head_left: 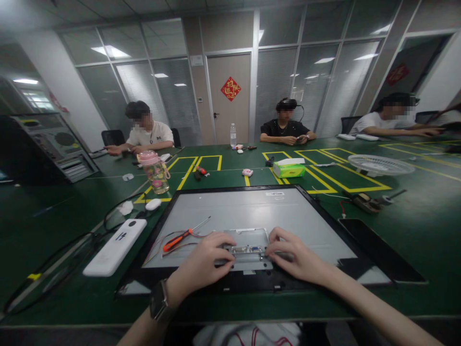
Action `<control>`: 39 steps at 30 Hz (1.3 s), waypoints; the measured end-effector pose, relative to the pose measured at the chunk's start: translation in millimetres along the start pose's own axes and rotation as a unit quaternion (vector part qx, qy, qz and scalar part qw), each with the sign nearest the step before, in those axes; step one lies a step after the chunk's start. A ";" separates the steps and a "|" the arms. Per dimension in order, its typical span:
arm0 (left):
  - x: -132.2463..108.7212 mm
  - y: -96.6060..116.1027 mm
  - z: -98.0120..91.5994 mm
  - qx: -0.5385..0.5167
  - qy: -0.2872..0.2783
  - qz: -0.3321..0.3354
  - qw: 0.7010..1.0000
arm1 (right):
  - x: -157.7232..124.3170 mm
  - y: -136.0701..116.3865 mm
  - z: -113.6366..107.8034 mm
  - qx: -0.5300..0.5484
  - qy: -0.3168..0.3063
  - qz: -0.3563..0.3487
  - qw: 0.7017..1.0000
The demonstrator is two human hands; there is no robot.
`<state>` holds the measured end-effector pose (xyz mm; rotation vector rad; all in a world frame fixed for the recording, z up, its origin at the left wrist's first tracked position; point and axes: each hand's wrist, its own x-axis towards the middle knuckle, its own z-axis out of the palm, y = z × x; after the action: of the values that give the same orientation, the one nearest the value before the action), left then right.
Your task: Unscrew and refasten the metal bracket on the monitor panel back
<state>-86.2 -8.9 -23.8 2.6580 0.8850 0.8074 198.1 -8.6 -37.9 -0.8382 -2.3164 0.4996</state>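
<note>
A monitor (252, 211) lies face down on the green table, its grey metal back up. At its near edge sits a small metal cover plate (250, 245) with a row of ports. My left hand (205, 266) grips the plate's left end, fingers curled over it. My right hand (295, 257) grips the plate's right end the same way. An orange-handled screwdriver (182, 235) rests on the monitor back just left of my left hand, beside some thin loose wires.
A white power bank (115, 247) and black cables lie at the left. A black panel (378, 250) lies right of the monitor. Farther off stand a pink bottle (155, 172), a green tissue box (288, 169), a white fan grille (377, 165) and a computer case (46, 146). Three people sit at the far side.
</note>
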 end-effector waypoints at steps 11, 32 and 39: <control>-10.7 12.4 7.6 0.144 0.068 0.067 0.985 | -4.0 -9.8 -1.5 -0.131 -0.047 -0.053 0.989; -34.3 -7.4 -33.9 0.397 0.077 -0.309 0.861 | 12.4 -19.1 2.8 -0.208 0.143 -0.134 0.958; 10.9 57.5 13.8 0.273 0.242 -0.092 0.926 | 37.0 -36.2 14.9 -0.314 0.140 -0.265 0.901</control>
<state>-43.2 -48.4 -9.1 2.7856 1.6708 1.3702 149.9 -12.1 -14.2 -0.4572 -2.3039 -0.5987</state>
